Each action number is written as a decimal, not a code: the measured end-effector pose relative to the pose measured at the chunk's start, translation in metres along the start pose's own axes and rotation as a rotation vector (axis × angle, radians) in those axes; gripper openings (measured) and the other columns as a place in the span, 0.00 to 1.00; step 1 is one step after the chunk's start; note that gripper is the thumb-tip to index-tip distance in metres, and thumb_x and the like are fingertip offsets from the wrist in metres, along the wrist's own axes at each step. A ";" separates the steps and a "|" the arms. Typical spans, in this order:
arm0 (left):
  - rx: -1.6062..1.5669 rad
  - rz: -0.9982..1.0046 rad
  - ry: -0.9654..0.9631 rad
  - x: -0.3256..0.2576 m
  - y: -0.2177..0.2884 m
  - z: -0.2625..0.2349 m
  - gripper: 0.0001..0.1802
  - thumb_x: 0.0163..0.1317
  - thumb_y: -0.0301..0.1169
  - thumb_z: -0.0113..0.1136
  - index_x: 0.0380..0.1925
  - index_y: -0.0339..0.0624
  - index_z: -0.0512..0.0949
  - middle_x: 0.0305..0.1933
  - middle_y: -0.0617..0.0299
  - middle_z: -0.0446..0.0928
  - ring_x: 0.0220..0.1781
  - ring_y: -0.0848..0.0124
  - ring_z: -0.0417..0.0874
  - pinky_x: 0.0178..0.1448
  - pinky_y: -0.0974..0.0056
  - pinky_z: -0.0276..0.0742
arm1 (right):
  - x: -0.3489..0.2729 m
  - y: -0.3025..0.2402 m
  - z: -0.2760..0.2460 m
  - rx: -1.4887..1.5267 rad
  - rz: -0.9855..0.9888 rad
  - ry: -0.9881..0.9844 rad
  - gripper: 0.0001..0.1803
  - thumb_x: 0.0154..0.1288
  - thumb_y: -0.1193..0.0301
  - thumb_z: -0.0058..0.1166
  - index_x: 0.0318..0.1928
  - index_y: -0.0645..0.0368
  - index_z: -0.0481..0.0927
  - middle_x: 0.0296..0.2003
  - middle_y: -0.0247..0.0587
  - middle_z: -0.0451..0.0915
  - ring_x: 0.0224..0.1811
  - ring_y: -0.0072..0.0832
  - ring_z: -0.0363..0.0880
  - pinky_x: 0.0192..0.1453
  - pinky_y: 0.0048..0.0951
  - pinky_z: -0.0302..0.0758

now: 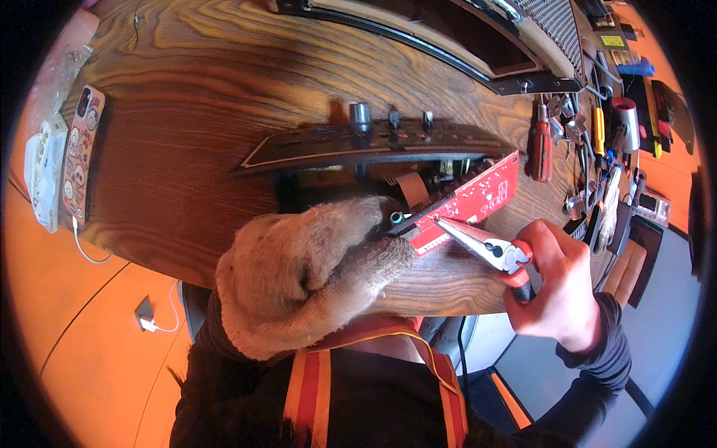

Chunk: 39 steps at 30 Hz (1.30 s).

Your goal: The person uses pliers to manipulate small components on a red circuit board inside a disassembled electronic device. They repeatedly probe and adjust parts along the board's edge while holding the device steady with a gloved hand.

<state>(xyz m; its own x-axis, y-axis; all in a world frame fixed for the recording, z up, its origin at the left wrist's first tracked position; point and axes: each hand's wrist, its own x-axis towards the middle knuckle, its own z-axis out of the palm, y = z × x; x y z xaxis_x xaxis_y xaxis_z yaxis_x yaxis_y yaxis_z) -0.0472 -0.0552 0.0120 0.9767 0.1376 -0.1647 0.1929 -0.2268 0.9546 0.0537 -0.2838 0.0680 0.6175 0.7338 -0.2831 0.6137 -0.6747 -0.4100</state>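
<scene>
My left hand (299,276), in a thick, dirty light-coloured glove, is closed on the near left end of a red circuit board (489,196). The board is tilted, with its solder side showing. Needle-nose pliers (489,248) with red and black handles are gripped in my right hand (556,291). Their tips meet the board's face near the glove; whether they pinch anything there is too small to tell. A brown ribbon cable (412,190) runs behind the board toward a dark panel (328,149) standing on edge, with knobs (360,116) on its far side. The glove hides part of the panel's underside.
A black-framed case with a metal grille (553,30) stands at the far right. A red screwdriver (541,145) and several tools crowd the table's right side. At the left lie a phone in a patterned case (81,153), with a white cable plugged in, and a clear plastic package (46,172).
</scene>
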 end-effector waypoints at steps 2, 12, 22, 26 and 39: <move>-0.044 -0.044 0.015 -0.001 0.002 -0.001 0.16 0.52 0.35 0.62 0.39 0.36 0.80 0.29 0.52 0.80 0.32 0.64 0.82 0.39 0.65 0.76 | 0.001 0.005 0.004 -0.150 -0.075 0.099 0.16 0.34 0.81 0.55 0.30 0.64 0.69 0.22 0.44 0.67 0.19 0.38 0.70 0.23 0.31 0.67; -0.362 -0.332 -0.093 0.002 0.010 -0.008 0.20 0.53 0.37 0.65 0.41 0.33 0.79 0.36 0.51 0.81 0.38 0.70 0.82 0.44 0.68 0.77 | 0.010 0.025 -0.009 -0.252 -0.328 0.323 0.24 0.34 0.64 0.59 0.34 0.65 0.71 0.26 0.44 0.69 0.26 0.41 0.69 0.30 0.38 0.68; -0.281 -0.403 -0.136 0.009 0.013 -0.002 0.17 0.52 0.31 0.59 0.39 0.30 0.79 0.34 0.53 0.81 0.36 0.71 0.80 0.43 0.68 0.74 | -0.005 -0.005 -0.018 -0.650 0.016 0.304 0.22 0.41 0.84 0.55 0.43 0.64 0.70 0.41 0.49 0.72 0.42 0.46 0.72 0.46 0.39 0.72; -0.212 -0.403 -0.142 0.008 0.012 -0.001 0.17 0.51 0.32 0.59 0.39 0.30 0.79 0.33 0.52 0.81 0.36 0.70 0.81 0.43 0.67 0.74 | -0.001 -0.005 -0.016 -0.779 0.039 0.298 0.19 0.52 0.83 0.55 0.46 0.63 0.68 0.49 0.49 0.70 0.49 0.46 0.69 0.50 0.41 0.66; -0.154 -0.404 -0.183 0.013 0.019 -0.005 0.18 0.51 0.34 0.60 0.40 0.32 0.79 0.34 0.50 0.81 0.36 0.66 0.82 0.42 0.66 0.75 | 0.007 -0.006 -0.015 -0.821 -0.015 0.374 0.21 0.50 0.85 0.56 0.47 0.63 0.68 0.47 0.50 0.68 0.45 0.46 0.67 0.52 0.43 0.63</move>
<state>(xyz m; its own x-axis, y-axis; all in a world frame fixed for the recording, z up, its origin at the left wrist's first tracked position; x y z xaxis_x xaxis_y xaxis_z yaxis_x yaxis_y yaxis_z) -0.0311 -0.0533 0.0295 0.8292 0.0105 -0.5589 0.5588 -0.0426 0.8282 0.0623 -0.2756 0.0817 0.6380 0.7662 0.0763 0.6928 -0.6145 0.3775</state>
